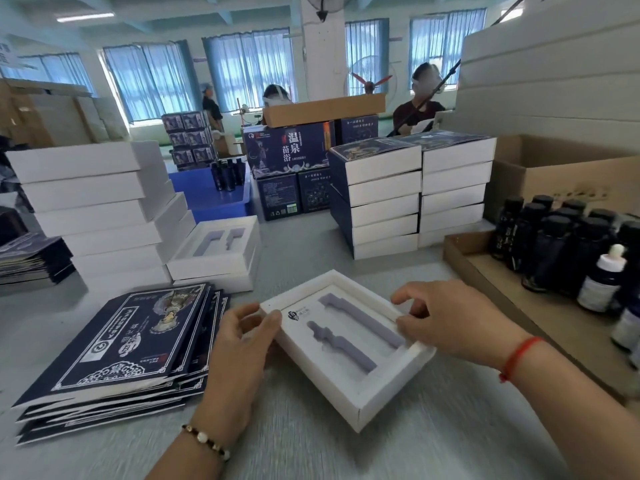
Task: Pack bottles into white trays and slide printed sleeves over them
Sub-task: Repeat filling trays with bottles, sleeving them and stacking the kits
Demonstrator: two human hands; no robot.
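Note:
A white tray (388, 386) lies tilted on the grey table in front of me, with two bottle-shaped cutouts that hold nothing. My left hand (239, 348) pinches its left corner with thumb and fingers. My right hand (446, 320) rests on its right rim, fingers curled over the edge. Dark bottles (554, 244) with black caps stand in a shallow cardboard tray (485, 268) at the right. A stack of flat dark-blue printed sleeves (117, 344) lies at the left.
More white trays (214, 251) and a tall stack of white boxes (93, 206) stand behind the sleeves. Sleeved finished boxes (408, 192) are stacked at the back centre-right. An open cardboard carton (561, 174) sits far right. Other people work beyond the table.

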